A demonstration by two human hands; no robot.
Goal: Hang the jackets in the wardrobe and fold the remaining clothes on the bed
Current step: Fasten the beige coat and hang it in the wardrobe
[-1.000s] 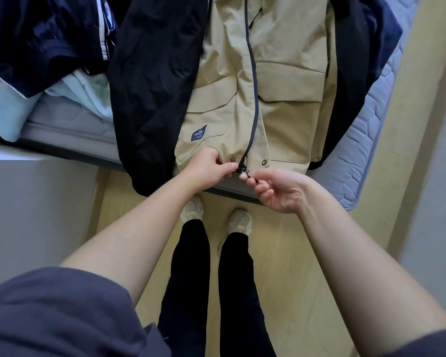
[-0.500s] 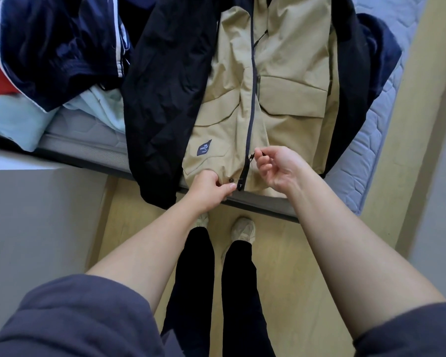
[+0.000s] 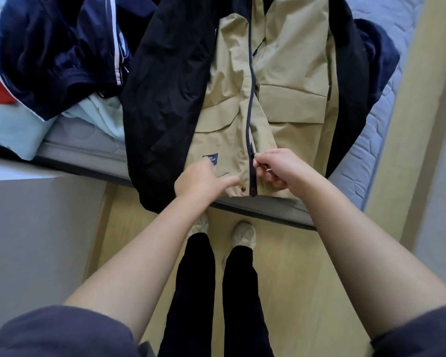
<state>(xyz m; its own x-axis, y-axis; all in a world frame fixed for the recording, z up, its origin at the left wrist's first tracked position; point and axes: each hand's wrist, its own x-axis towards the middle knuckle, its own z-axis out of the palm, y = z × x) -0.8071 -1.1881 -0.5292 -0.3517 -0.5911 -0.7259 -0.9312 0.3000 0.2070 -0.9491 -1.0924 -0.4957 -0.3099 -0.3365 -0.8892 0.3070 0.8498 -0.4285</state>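
The tan jacket (image 3: 281, 73) lies front up on the bed (image 3: 386, 130), in the middle of the frame, so it is easy to zip. The right hand (image 3: 281, 168) pinches the zipper pull (image 3: 255, 157) low down. The left hand (image 3: 198, 181) is spread open by the bottom edge (image 3: 273, 193), likely to steady the cloth. More clothes (image 3: 49, 60) wait at upper left.

Right hand (image 3: 278, 168) on jacket zipper (image 3: 248, 119)

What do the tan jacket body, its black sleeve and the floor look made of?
Tan jacket body: likely a matte woven synthetic shell; crisp creases. Black sleeve: thinner nylon-like fabric; faint sheen, fine crinkles. Floor: pale wood or laminate; faint grain, unclear which.
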